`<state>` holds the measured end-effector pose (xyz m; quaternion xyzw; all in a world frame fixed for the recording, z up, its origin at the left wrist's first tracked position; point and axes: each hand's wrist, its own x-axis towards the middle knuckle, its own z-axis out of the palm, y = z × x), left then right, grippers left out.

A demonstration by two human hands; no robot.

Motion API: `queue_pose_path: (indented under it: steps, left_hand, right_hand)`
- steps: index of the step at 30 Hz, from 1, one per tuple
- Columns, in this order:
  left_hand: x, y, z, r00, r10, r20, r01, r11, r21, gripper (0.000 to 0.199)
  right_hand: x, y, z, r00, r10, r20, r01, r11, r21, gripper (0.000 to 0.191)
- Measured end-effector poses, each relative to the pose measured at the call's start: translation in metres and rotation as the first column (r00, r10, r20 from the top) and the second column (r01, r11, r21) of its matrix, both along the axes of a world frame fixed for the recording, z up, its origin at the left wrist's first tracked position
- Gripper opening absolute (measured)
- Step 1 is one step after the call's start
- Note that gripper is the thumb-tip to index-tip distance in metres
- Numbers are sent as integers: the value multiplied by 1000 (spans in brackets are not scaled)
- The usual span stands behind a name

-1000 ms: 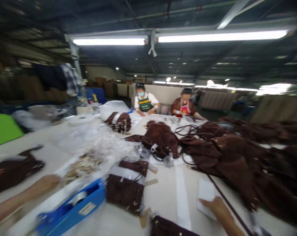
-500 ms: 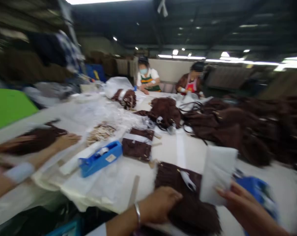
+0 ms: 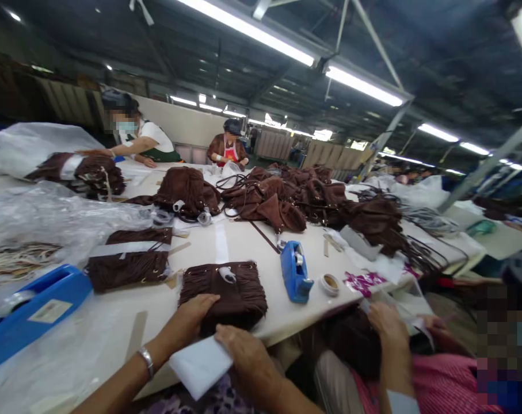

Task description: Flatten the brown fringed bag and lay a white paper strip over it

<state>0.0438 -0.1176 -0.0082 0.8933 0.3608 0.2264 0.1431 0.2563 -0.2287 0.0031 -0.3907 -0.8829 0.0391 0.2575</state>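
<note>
A dark brown fringed bag lies on the table in front of me, with a small white wrapped piece near its top. My left hand, a silver bangle on its wrist, is closed at the bag's near left edge; part of its fingers is hidden. My right hand pinches a folded white sheet, soft like foam or tissue, below the bag's front edge. Left of it lies another brown fringed bag with a white band around it.
Blue tape dispensers stand right and left. A tape roll lies near purple scraps. Brown bags are heaped behind. Clear plastic covers the left. A co-worker's hand works close on my right; two people sit opposite.
My view has turned to the right. The white sheet, upright at the bag's right before, is now low in front of it in my right hand. My left hand stays at the bag.
</note>
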Motion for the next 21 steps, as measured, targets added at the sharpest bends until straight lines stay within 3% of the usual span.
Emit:
queue_pose_path:
  steps: [4,9,13,15,18,21]
  left_hand:
    - [-9,6,-9,998,-44,32,46,998,-48,69]
    - [-13,10,4,997,-74,29,77,986,-148,74]
    - [-13,15,27,994,-109,8,108,959,-261,73]
    - [-12,17,35,992,-126,2,120,941,-316,70]
    - [-11,20,41,991,-137,-1,126,915,-384,69]
    - [-11,20,42,990,-144,6,133,893,-429,68]
  right_hand:
    - [30,4,-23,950,-269,160,227,943,242,49]
    - [62,0,-28,863,-487,136,429,848,311,49]
    - [54,-8,-28,831,-524,185,446,827,342,44]
    - [44,-13,-30,846,-487,216,389,842,373,41]
    - [27,-15,-32,882,-387,269,271,883,383,37]
    - [14,-2,-32,861,-412,299,294,882,368,33]
